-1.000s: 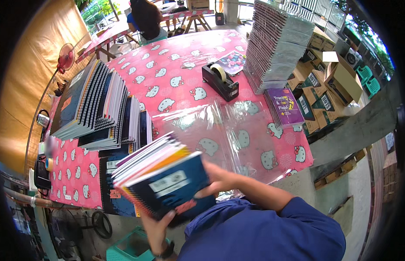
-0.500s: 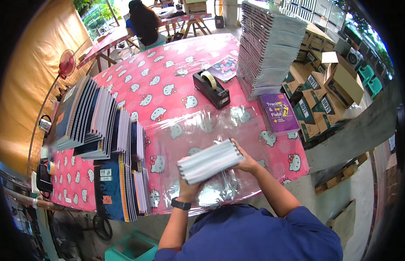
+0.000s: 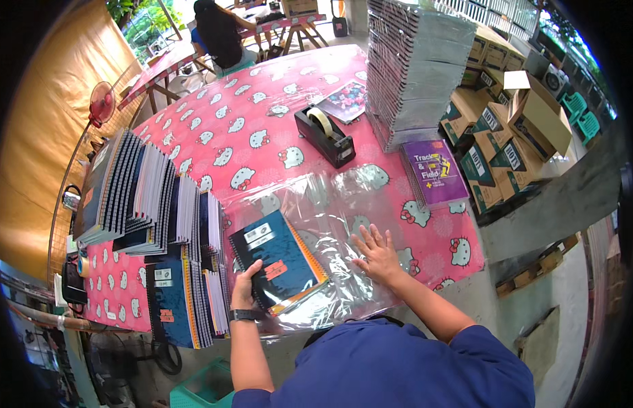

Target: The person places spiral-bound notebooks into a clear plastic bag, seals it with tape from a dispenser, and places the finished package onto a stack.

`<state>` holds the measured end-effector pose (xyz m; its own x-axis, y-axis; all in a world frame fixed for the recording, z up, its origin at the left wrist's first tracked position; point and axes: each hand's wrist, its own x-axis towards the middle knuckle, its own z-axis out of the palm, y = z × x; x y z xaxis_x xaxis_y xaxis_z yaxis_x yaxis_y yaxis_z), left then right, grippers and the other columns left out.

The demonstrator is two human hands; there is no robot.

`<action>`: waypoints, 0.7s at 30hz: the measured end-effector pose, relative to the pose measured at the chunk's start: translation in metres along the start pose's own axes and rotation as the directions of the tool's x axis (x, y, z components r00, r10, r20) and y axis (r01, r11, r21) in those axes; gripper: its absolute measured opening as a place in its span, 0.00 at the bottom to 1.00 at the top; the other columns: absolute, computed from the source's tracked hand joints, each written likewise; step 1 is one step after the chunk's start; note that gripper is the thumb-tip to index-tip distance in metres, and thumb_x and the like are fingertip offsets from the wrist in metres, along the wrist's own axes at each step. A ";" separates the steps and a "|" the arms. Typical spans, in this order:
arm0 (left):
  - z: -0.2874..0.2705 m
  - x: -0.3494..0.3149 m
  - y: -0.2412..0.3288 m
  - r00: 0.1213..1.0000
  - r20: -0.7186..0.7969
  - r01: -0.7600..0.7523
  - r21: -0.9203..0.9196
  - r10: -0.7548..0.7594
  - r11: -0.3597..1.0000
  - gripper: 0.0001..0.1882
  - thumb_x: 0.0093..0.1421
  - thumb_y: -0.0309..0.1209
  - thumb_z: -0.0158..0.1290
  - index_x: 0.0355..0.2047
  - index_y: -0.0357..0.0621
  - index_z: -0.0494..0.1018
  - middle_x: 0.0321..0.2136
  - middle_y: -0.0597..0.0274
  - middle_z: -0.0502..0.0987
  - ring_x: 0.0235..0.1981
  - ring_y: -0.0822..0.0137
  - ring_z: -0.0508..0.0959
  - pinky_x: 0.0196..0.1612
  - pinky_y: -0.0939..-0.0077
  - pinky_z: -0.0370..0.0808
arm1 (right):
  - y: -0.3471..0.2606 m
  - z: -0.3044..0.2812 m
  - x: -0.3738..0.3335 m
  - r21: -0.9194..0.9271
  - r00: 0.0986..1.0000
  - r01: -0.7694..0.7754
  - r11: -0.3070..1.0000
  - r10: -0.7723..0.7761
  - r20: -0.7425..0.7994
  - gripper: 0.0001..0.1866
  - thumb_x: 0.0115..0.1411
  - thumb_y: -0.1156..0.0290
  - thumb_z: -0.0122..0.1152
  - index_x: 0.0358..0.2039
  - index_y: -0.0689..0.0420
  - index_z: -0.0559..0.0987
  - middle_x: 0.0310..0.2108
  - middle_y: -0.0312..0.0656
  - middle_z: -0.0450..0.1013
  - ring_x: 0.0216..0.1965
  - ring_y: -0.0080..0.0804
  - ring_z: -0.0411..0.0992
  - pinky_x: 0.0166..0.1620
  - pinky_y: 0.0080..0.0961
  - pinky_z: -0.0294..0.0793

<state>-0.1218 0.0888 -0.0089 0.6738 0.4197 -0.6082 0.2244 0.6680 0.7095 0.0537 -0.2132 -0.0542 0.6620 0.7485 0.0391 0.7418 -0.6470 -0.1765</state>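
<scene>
A small stack of dark blue spiral notebooks [image 3: 279, 262] lies tilted on clear plastic sheeting [image 3: 344, 197] in front of me. My left hand [image 3: 244, 287], with a dark watch band at the wrist, grips the stack's lower left edge, thumb along the binding; its other fingers are mostly hidden. To the right, my right hand [image 3: 379, 258] lies flat on the plastic with its fingers spread, holding nothing. Several more blue notebooks [image 3: 172, 296] are piled to the left of my left hand.
Taller notebook piles [image 3: 119, 187] stand at the left. Beyond the plastic sits a black tape dispenser [image 3: 325, 136]. A high wrapped stack [image 3: 425, 75] and purple books [image 3: 435, 173] are on the right, beside cardboard boxes [image 3: 493, 160]. Another person [image 3: 221, 37] sits farther back.
The notebook stack was held up in both hands, spines showing; now it rests cover up on the plastic, farther left. My right hand has let go and spread out on the sheet.
</scene>
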 end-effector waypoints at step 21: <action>0.088 0.030 -0.004 0.984 0.172 -0.017 0.289 -0.034 0.957 0.22 0.47 0.31 0.62 0.41 0.36 0.69 0.30 0.59 0.76 0.27 0.68 0.77 0.30 0.74 0.76 | 0.075 -0.012 0.048 0.005 0.851 -0.195 0.981 0.172 -0.497 0.09 0.46 0.66 0.62 0.27 0.56 0.78 0.33 0.38 0.69 0.43 0.38 0.63 0.44 0.36 0.61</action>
<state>-0.0403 0.0449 0.0013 0.7769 0.2848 -0.5616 0.4062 0.4548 0.7926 0.1422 -0.2275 -0.0537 0.7437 0.4532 0.4914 0.5979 -0.7798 -0.1855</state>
